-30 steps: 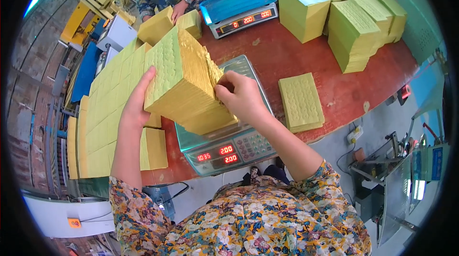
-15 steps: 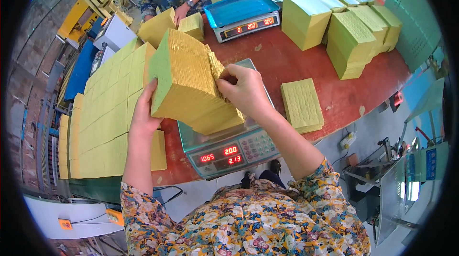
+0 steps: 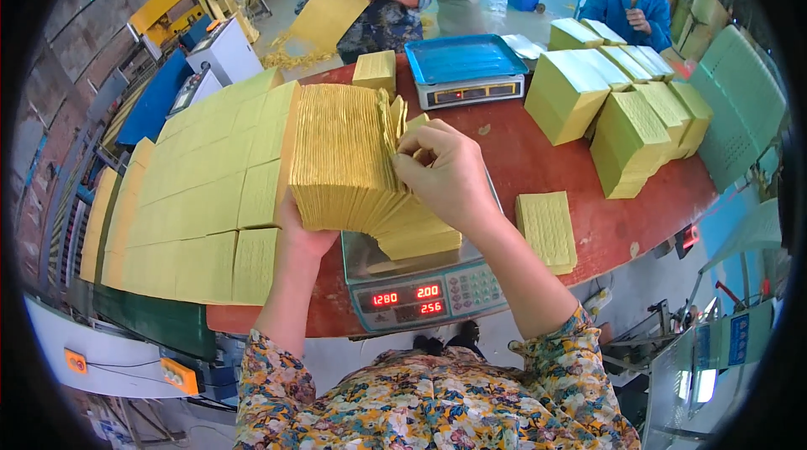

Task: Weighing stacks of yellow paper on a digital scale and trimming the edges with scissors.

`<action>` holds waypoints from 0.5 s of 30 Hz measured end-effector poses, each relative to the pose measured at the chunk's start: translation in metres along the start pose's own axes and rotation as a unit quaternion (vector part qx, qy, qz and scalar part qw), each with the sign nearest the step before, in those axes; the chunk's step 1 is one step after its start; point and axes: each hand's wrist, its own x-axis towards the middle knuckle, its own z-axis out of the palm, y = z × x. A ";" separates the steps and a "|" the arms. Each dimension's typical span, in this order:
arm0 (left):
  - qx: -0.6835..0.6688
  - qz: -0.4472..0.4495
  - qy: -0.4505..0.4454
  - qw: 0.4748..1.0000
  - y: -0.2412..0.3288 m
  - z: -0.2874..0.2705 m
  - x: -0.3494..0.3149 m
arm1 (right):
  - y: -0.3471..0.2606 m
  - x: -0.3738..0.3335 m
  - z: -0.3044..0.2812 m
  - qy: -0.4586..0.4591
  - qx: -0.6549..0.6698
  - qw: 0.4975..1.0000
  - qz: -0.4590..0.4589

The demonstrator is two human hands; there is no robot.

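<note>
A thick stack of yellow paper sheets [image 3: 340,164] leans over the digital scale [image 3: 395,313], its lower right part resting on the scale plate. My left hand [image 3: 304,236] supports the stack from its lower left, its fingers partly hidden behind the paper. My right hand [image 3: 450,168] is closed at the stack's upper right edge, thumb and finger pinching a few loose sheets. Some sheets there are fanned out and crumpled. Red digits glow on the scale's display.
Yellow paper stacks [image 3: 197,173] fill the table's left side. A smaller stack [image 3: 546,231] lies right of the scale, with taller stacks [image 3: 630,143] beyond. A second scale with a blue tray [image 3: 462,59] stands ahead. Two people are across the red table [image 3: 513,164].
The stack has tipped so its sheet edges face me more, and my left hand has moved beneath it. The scale's digits have changed. The person across has raised a yellow paper bundle.
</note>
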 end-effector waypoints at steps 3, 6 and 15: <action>-0.011 0.011 -0.035 0.999 -0.005 -0.006 0.000 | 0.003 0.000 0.003 -0.002 0.024 0.998 0.056; -0.031 0.025 -0.057 0.998 -0.009 -0.009 -0.001 | 0.003 -0.001 0.002 0.003 0.032 0.994 0.102; -0.038 0.019 -0.086 0.995 -0.014 -0.006 0.002 | 0.018 -0.007 -0.007 0.019 0.005 0.996 0.087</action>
